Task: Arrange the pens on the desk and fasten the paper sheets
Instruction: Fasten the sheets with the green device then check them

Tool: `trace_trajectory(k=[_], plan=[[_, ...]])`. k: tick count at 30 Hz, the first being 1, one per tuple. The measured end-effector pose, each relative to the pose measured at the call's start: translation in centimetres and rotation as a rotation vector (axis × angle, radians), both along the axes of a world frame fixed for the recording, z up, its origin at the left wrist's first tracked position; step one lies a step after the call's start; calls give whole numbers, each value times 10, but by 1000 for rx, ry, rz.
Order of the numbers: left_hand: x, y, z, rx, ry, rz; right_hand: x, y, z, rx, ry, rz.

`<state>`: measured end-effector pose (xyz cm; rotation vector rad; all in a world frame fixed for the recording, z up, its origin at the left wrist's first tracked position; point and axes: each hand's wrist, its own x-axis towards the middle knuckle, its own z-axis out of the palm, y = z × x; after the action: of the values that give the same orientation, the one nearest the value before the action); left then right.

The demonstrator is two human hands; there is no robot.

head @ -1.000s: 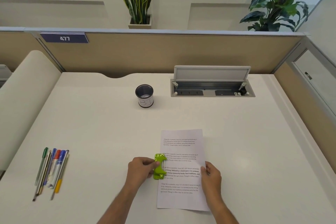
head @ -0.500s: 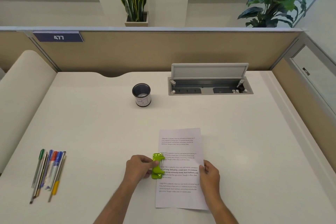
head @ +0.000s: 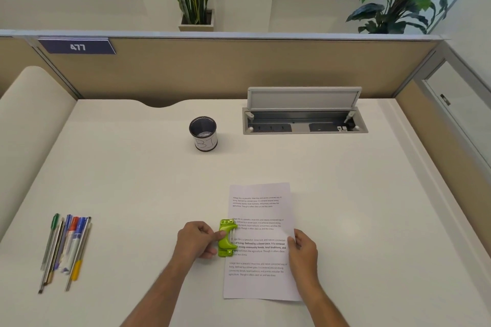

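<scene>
Printed paper sheets (head: 261,212) lie on the white desk in front of me. A green clip-style fastener (head: 226,237) sits on their left edge, and my left hand (head: 198,243) grips it with thumb and fingers. My right hand (head: 303,249) holds the sheets' right edge, fingers curled onto the paper. Several pens (head: 66,245) lie side by side in a bundle at the desk's near left. A dark mesh pen cup (head: 203,137) with a white label stands upright farther back, nothing visible inside it.
An open cable hatch (head: 304,119) with its lid raised is set into the desk at the back right. A beige partition (head: 239,69) closes the far side, with a glass panel (head: 462,114) at right and a padded divider (head: 29,114) at left.
Both hands stay on the fastener and the paper with almost no shift. The view has drifted slightly; the objects on the desk have not moved.
</scene>
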<state>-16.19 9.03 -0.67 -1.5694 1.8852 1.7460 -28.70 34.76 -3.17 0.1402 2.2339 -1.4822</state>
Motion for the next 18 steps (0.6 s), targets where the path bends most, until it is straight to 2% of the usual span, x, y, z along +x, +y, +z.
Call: trace_trajectory(k=[18], plan=[[5,1,-6,49,-13,22,0,-2,5,1,-25,10]])
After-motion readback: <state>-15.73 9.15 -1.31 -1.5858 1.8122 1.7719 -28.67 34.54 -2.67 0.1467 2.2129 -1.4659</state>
